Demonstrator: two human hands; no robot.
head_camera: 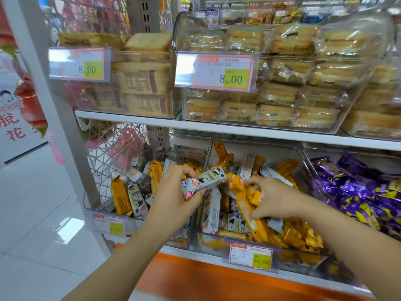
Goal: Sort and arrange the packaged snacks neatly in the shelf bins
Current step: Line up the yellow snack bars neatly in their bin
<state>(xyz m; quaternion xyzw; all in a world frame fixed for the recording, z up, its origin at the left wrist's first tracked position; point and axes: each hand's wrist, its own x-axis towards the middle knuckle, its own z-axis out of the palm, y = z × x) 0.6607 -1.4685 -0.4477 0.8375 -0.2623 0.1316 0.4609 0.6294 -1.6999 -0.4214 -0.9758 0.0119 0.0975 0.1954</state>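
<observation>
Supermarket snack aisle, white tiled floor [43,203] to the left: a person stands at an orange-fronted shelf base [195,279], both bare arms reaching into clear plastic bins on the lower shelf. A yellow price tag reading 15.80 [251,256] is clipped to the front of the middle bin [303,249]. The left hand [173,200] curls its fingers and thumb round a white cartoon-printed snack pack [204,181], held tilted above the divide between the left bin [138,223] and the middle one. Just beside it, the right hand [273,198] pinches a cluster of orange snack packs [245,192] over the middle bin. Orange and white packs lie jumbled together in both bins. Purple packs [358,192] fill the bin to the right. Above the white shelf board [238,131], upper bins hold stacked clear-wrapped bread slices [282,94] and brown-printed cracker packs [143,83], each fronted by a tag marked 8.00 [223,71].
</observation>
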